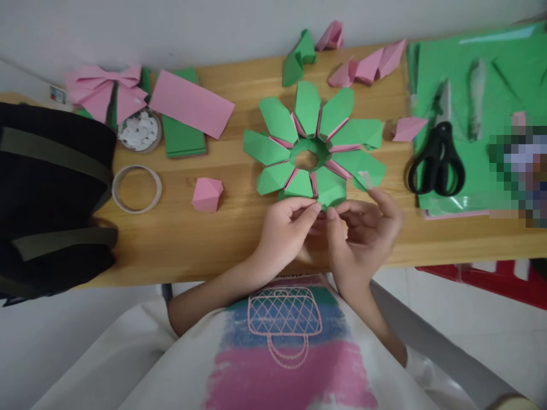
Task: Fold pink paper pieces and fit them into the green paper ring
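Observation:
A ring-shaped paper flower with green petals and pink folds between them lies on the wooden table. At its near edge my left hand pinches the tip of the closest green petal between thumb and fingers. My right hand grips the same petal just to the right, its thumb against the paper. A small piece of whitish tape sticks up by my right index finger, over the right-hand petals. Underneath the near petal, the fingers are partly hidden.
Black scissors and a utility knife lie on green sheets at right. Folded pink pieces are at the back. Left are a tape roll, a pink folded piece, pink paper and a black bag.

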`<state>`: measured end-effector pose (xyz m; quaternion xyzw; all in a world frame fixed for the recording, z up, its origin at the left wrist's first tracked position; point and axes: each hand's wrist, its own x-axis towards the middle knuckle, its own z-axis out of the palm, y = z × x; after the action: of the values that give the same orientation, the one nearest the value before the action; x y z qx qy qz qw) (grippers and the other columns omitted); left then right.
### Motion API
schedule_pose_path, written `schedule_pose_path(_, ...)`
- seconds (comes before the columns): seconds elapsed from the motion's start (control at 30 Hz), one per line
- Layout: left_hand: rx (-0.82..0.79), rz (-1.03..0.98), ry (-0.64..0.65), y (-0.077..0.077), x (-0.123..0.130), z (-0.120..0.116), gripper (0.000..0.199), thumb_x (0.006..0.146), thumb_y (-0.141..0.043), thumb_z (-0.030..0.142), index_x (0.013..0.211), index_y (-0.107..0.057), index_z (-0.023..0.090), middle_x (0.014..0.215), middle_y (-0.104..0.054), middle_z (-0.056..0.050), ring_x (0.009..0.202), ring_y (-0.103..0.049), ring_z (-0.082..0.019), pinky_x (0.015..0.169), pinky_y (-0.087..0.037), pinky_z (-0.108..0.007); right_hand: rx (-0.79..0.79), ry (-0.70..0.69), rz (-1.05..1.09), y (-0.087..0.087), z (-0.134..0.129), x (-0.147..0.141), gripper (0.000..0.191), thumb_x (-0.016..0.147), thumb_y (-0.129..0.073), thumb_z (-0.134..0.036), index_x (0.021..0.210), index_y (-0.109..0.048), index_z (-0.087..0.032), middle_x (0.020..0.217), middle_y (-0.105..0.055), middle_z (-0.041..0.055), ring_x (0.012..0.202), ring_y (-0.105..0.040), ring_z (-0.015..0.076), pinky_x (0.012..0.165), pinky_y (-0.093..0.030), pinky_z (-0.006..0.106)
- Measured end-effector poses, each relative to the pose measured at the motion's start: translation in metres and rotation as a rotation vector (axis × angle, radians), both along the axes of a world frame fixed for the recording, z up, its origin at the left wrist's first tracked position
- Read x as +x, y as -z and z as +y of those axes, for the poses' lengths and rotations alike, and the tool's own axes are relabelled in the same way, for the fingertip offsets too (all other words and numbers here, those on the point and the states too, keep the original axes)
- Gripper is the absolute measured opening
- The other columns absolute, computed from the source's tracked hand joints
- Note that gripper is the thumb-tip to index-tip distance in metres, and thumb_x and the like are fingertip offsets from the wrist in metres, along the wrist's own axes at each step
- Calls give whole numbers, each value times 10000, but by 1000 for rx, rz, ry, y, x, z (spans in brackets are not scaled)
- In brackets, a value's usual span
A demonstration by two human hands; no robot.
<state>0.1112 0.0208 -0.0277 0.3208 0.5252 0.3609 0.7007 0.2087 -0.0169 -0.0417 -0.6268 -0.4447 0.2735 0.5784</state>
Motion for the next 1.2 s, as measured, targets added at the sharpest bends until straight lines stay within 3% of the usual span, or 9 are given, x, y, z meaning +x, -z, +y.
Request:
schedule_pose_path(0.27,14,48,-27,1,1,2,83,809,-643,203,773,-675,135,708,-716,-24,654,-677,-132,636,-572,-242,-11,11,-73,5,1,0,495,831,-645,-136,1256,-440,-286,870,-588,-21,772,-636,123,648,-542,273)
schedule_pose_path(0.77,-50,-23,-1,-2,-1,3,76,761,-684,201,781,-690,127,705,-715,-25,634,-671,-132,649,-588,-267,-16,-2,-135,6,-1,4,486,826,-650,-133,1257,-505,-307,1012,-536,15,907,-598,154,777,-560,345)
schedule_pose_path(0.87,-33,-19,17,-2,-2,3,112,779,-671,224,809,-693,118,733,-728,-46,637,-685,-141,641,-591,-272,2,53,-140,2,-5,8,370,799,-694,-163,1140,-610,-278,995,-542,20,876,-575,161,753,-527,350)
schedule_pose_path(1.0,-10,-13,44,-2,-2,3,139,782,-667,236,837,-698,113,788,-743,-64,653,-694,-145,628,-592,-265,-99,50,-90,-4,-8,12,115,806,-717,-223,921,-708,-232,821,-531,-5,776,-542,139,691,-454,307)
schedule_pose_path(1.2,-20,23,28,-1,-2,3,111,763,-673,207,827,-689,118,787,-741,-54,642,-679,-128,630,-589,-251,-211,48,12,-5,-8,7,52,806,-717,-264,803,-731,-214,702,-559,-18,694,-538,130,629,-434,283)
